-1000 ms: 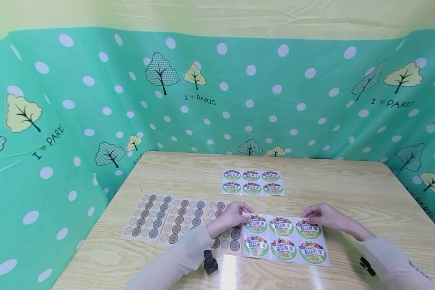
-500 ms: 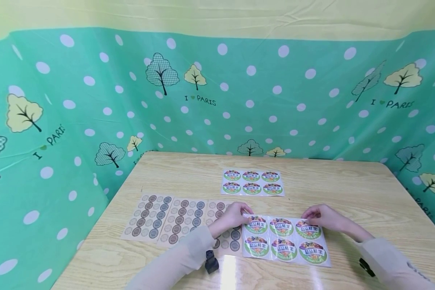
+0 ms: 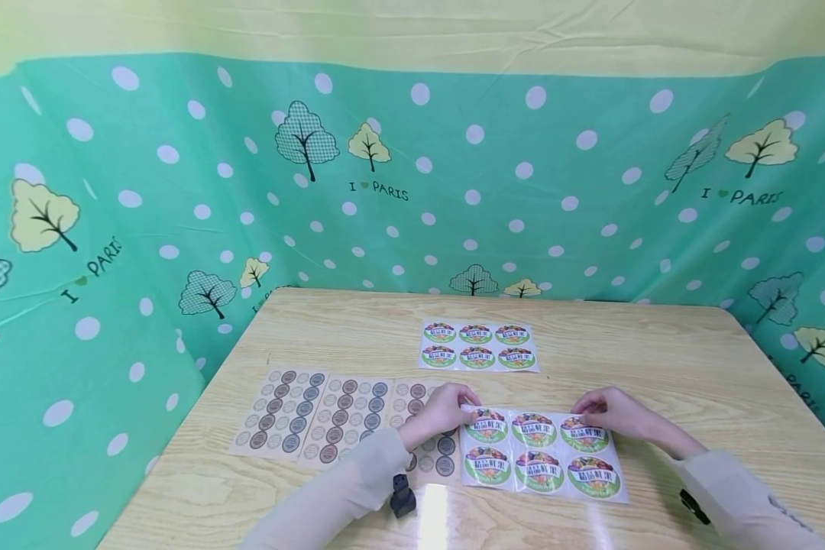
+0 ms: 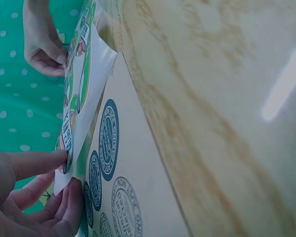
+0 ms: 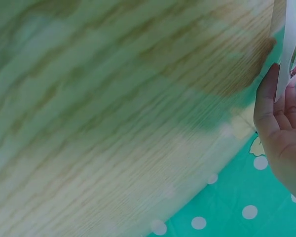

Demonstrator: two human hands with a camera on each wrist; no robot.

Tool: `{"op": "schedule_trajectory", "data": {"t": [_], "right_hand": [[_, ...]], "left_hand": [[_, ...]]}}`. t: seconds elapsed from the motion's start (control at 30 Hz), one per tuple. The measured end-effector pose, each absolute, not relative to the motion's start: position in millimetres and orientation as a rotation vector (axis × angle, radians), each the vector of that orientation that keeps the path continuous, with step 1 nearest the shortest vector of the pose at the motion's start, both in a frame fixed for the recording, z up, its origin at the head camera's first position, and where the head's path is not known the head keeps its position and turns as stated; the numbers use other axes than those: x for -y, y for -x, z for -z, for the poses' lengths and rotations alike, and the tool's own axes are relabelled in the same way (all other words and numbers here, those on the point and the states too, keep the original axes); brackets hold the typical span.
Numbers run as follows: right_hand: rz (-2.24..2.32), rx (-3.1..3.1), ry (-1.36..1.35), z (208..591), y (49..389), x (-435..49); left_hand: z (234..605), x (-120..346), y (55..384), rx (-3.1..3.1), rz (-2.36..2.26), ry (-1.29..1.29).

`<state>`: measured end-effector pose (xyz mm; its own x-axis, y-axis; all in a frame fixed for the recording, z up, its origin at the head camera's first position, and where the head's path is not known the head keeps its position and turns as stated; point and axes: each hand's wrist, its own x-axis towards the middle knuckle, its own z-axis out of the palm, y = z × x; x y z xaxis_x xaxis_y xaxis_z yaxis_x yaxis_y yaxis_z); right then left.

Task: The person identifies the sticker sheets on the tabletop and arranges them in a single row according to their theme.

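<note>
A white sticker sheet with several round fruit labels is held between both hands near the front of the table. My left hand pinches its far left corner, thumb on top and fingers beneath, as the left wrist view shows at the sheet's edge. My right hand pinches the far right corner; in the right wrist view the fingers lie behind the sheet. The near edge of the sheet stands off the tabletop in the left wrist view, close beside a brown sticker sheet.
Three kraft-brown sheets of small round seals lie side by side at the left, the leftmost sheet farthest from the hands. Another fruit-label sheet lies farther back on the wooden table. A green dotted curtain surrounds the table.
Almost nothing differs. Both hands keep their grip on the fruit-label sheet, which has shifted only very slightly.
</note>
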<state>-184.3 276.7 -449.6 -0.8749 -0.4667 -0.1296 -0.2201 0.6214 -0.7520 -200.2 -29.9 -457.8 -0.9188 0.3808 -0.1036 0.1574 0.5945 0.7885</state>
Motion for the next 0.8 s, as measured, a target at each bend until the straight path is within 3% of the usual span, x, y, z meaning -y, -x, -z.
{"op": "schedule_trajectory", "data": {"t": [0.8], "right_hand": [[1.049,-2.631,0.536,446.1,185.5,-271.0]], "left_hand": [[450.9,37.3,204.9,-2.655,-1.181,-0.509]]}}
